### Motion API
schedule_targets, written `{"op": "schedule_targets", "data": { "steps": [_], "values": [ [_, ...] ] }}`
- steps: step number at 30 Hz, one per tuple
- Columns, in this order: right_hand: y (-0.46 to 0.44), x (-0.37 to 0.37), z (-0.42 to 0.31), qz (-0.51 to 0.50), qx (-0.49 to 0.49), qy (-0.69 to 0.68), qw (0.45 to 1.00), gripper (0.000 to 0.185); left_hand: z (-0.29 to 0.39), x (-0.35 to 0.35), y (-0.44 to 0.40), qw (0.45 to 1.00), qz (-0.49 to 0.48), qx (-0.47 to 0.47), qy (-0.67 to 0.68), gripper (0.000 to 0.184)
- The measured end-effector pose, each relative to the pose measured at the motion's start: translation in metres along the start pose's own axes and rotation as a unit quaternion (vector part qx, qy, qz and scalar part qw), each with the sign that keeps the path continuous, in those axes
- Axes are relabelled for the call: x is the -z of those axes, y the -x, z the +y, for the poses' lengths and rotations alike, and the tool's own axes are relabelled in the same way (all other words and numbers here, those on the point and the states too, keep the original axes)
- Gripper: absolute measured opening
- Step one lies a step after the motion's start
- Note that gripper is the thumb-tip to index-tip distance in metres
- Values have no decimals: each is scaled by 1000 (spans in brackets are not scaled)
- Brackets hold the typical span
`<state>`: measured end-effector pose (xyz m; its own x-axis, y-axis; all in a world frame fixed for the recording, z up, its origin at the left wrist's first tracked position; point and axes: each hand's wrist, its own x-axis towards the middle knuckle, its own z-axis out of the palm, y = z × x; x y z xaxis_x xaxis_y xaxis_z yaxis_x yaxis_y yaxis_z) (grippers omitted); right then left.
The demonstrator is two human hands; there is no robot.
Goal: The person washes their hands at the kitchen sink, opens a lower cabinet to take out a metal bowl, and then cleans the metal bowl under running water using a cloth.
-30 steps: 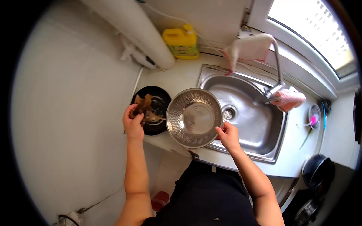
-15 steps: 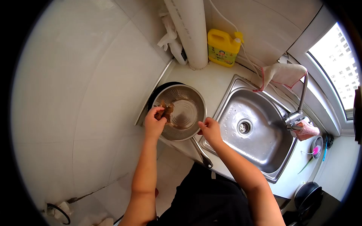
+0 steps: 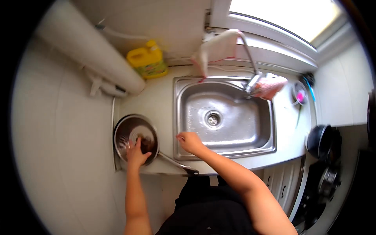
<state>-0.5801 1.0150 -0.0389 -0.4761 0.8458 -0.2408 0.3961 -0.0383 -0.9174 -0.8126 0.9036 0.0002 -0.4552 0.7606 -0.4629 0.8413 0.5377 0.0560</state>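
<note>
A perforated steel bowl [image 3: 124, 133] sits on a dark pan at the left end of the counter; the pan's handle [image 3: 175, 161] points down to the right. Inside the bowl lies brown, leafy material [image 3: 147, 145], blurred. My left hand [image 3: 136, 153] reaches over the bowl's near side, fingers apart, beside the brown pieces. Over the left rim of the sink, my right hand [image 3: 190, 141] is closed, with nothing visible in it.
The steel sink [image 3: 231, 135] has a faucet [image 3: 253, 81] behind it, draped with cloths. A yellow jug [image 3: 147, 62] stands by a thick pipe [image 3: 94, 51] at the back left. Dark pots [image 3: 319, 141] are at the right.
The bowl has come down onto the pan, and my right hand has let go of its rim and moved to the sink's edge. My left hand has released the brown pieces. The view has shifted.
</note>
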Motion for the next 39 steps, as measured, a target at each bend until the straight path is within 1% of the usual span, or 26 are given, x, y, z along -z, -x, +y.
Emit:
{"op": "schedule_targets", "data": {
  "steps": [1, 2, 4, 6, 8, 9, 10, 12, 13, 14, 15, 16, 17, 19, 20, 21, 22, 23, 24, 26, 28, 29, 31, 32, 34, 39],
  "values": [
    [7, 27, 3, -20, -1, 132, 991, 24, 15, 14, 8, 996, 78, -11, -47, 67],
    [17, 54, 2, -42, -9, 260, 965, 27, 22, 24, 3, 994, 85, -34, -52, 67],
    [42, 106, -3, -47, -21, 338, 940, 36, 36, 41, -10, 965, 123, -191, 132, 42],
    [71, 147, -17, -38, -57, 350, 934, 39, 103, 82, 16, 949, 75, -226, 207, 28],
    [107, 189, -38, -52, 1, -70, 996, 44, 158, 107, 42, 887, -26, -363, 284, 30],
    [124, 205, -34, -22, -6, -71, 997, 44, 181, 116, 57, 865, -101, -394, 294, 32],
    [138, 219, -33, -55, 18, -240, 969, 45, 195, 111, 56, 807, -161, -461, 332, 34],
    [182, 241, -27, -89, 101, -543, 829, 53, 237, 102, 68, 627, -340, -526, 463, 39],
    [202, 242, -9, -40, 29, -523, 851, 53, 259, 82, 63, 470, -449, -515, 559, 42],
    [218, 239, 18, 11, -45, -505, 862, 54, 277, 53, 60, 385, -508, -399, 659, 45],
    [229, 214, 41, 246, 12, -454, 856, 50, 302, 32, 50, 539, -504, -289, 610, 54],
    [253, 200, 60, 465, 65, -373, 800, 46, 326, 15, 64, 527, -543, -308, 577, 54],
    [316, 217, 37, 312, -47, 5, 949, 42, 342, -5, 82, 623, -492, -380, 475, 47],
    [421, 214, 44, 191, -167, 70, 965, 34, 356, -48, 132, 752, -325, -510, 262, 34],
    [459, 195, 86, 290, -123, -226, 921, 30, 364, -66, 162, 785, -214, -561, 154, 28],
    [508, 172, 111, 434, -88, -217, 870, 25, 375, -83, 200, 772, -273, -538, 200, 28],
    [554, 150, 135, 520, -130, 15, 844, 21, 385, -94, 236, 757, -333, -509, 239, 28],
    [607, 131, 136, 507, -269, 92, 814, 20, 393, -123, 266, 754, -211, -600, 166, 27],
    [656, 108, 152, 513, -349, 39, 783, 19, 395, -137, 333, 704, -132, -691, 93, 27],
    [738, 57, 151, 580, -340, -28, 740, 22, 393, -174, 444, 683, -327, -645, 106, 21],
    [801, 10, 129, 626, -330, -102, 699, 30, 386, -220, 528, 595, -405, -692, 56, 12],
    [835, -19, 132, 675, -309, -147, 654, 32, 374, -229, 591, 522, -360, -773, -12, 12],
    [880, -60, 132, 754, -268, -248, 546, 37, 362, -270, 675, 483, -469, -738, -37, 15],
    [903, -72, 126, 765, -264, -248, 533, 37, 355, -291, 707, 471, -515, -714, -54, 16],
    [940, -87, 111, 799, -255, -307, 450, 39, 335, -301, 782, 431, -529, -724, -100, 22],
    [1017, -101, 139, 874, -232, -194, 381, 47, 326, -354, 896, 372, -469, -778, -191, 45]
  ]
}}
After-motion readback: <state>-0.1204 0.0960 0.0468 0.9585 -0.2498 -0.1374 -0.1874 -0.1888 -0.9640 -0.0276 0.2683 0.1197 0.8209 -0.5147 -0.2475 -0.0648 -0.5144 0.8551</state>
